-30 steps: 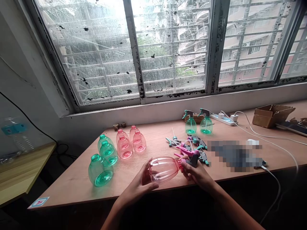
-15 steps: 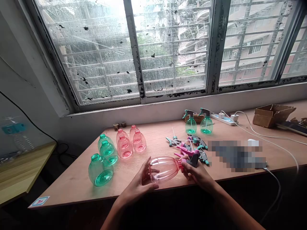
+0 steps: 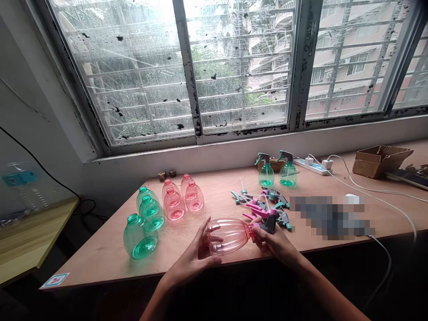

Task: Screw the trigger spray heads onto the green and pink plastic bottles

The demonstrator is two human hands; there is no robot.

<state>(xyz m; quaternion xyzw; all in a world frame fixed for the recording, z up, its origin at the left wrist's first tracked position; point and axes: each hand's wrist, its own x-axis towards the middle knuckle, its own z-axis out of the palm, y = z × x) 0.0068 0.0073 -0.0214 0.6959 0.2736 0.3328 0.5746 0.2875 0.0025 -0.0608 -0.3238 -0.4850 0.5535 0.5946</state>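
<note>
A clear pink spray bottle [image 3: 229, 236] lies sideways in the air above the table's front edge, its neck pointing right. My left hand [image 3: 200, 252] is curled around the base end, thumb below and fingers behind. At the neck, my right hand [image 3: 270, 238] pinches the grey-and-pink trigger sprayer [image 3: 267, 224], which sits against the bottle's mouth; how far it is screwed on cannot be seen. Just behind this hand lies a heap of loose trigger sprayers [image 3: 262, 206] in pink, teal and grey, with thin white tubes.
Green bottles [image 3: 140, 238] and several pink bottles [image 3: 174, 205] without tops stand at the left. Two green bottles with sprayers [image 3: 266, 174] stand by the window. To the right are a blurred patch [image 3: 329, 218], a power strip [image 3: 312, 166], white cables and a cardboard box [image 3: 376, 162].
Both hands keep their hold on the pink bottle and its sprayer in nearly the same place. The bottle's highlights differ slightly, and little else has shifted.
</note>
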